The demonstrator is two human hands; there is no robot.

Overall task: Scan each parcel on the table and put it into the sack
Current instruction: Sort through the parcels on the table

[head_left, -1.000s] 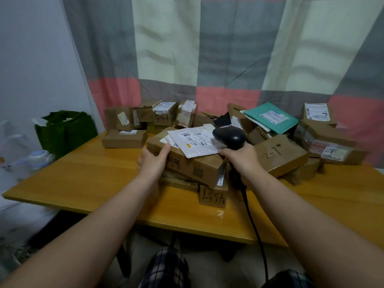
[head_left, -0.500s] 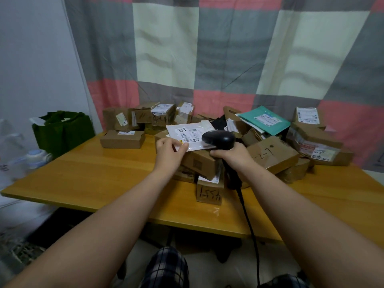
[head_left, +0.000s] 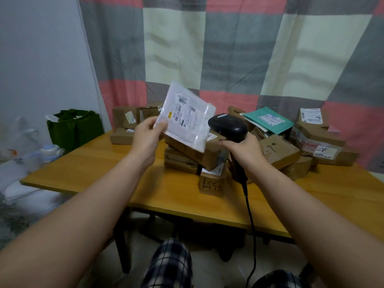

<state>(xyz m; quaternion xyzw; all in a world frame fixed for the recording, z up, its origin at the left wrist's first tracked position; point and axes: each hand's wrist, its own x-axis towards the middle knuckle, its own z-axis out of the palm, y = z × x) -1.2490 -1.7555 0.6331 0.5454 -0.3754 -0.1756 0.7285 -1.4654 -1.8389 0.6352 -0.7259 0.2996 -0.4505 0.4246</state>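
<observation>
A wooden table [head_left: 99, 171] with a yellow-orange top and dark legs carries a heap of brown cardboard parcels [head_left: 278, 151] across its far half. A low flat box [head_left: 121, 138] sits at the rear left. A small box with handwritten marks [head_left: 212, 185] stands nearest the front edge.

**Dim, flat light; soft wide-angle pic**

Room is dim, light flat w/ a cool cast. Daylight glows thru the curtain [head_left: 228, 48]; pale stripes show on its cream squares at right. Table [head_left: 104, 163] top has a soft sheen, w/ deep shadow underneath. White parcel [head_left: 185, 115] is blur-smeared, label print unreadable. Black scanner [head_left: 228, 126] carries a small highlight on top. Left edge of frame is hazy & washed out. Lens bends the curtain edge & stretches the forearms [head_left: 62, 235] at the bottom corners.
</observation>
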